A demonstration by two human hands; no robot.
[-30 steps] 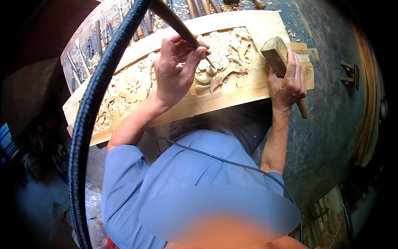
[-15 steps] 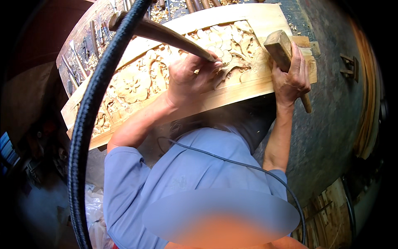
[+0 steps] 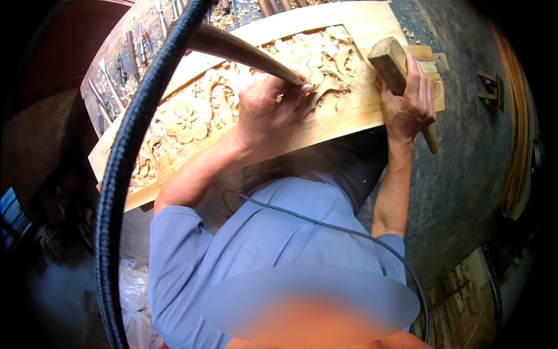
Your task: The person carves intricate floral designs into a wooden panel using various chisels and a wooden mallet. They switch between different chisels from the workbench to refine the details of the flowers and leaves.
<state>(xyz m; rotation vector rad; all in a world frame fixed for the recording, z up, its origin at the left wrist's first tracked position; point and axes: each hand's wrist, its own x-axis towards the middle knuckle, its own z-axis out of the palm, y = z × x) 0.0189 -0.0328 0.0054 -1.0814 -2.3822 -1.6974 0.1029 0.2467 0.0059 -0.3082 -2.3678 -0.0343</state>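
Note:
A pale wooden panel (image 3: 317, 129) with carved flowers and leaves lies across the bench. My left hand (image 3: 268, 109) is closed round a long-handled carving chisel (image 3: 247, 52), low over the carving right of the panel's middle. Its handle slants up to the left, partly behind a thick black cable; its cutting end is hidden below my fingers. At the panel's right end, my right hand (image 3: 408, 107) grips a wooden mallet (image 3: 387, 63). The mallet's block head points up and away from me, and its handle end sticks out below my palm. Mallet and chisel are apart.
Several chisels (image 3: 112, 84) and wood shavings lie along the bench's far and left edges. The thick braided black cable (image 3: 123, 148) crosses the view at left. A thinner cable (image 3: 314, 221) runs over my shirt. Wooden boards (image 3: 519, 128) stand at far right, near a small wooden stool (image 3: 491, 90).
The whole view has shifted slightly. Both hands keep their grips, the left on the chisel and the right on the mallet, with hardly any movement over the panel.

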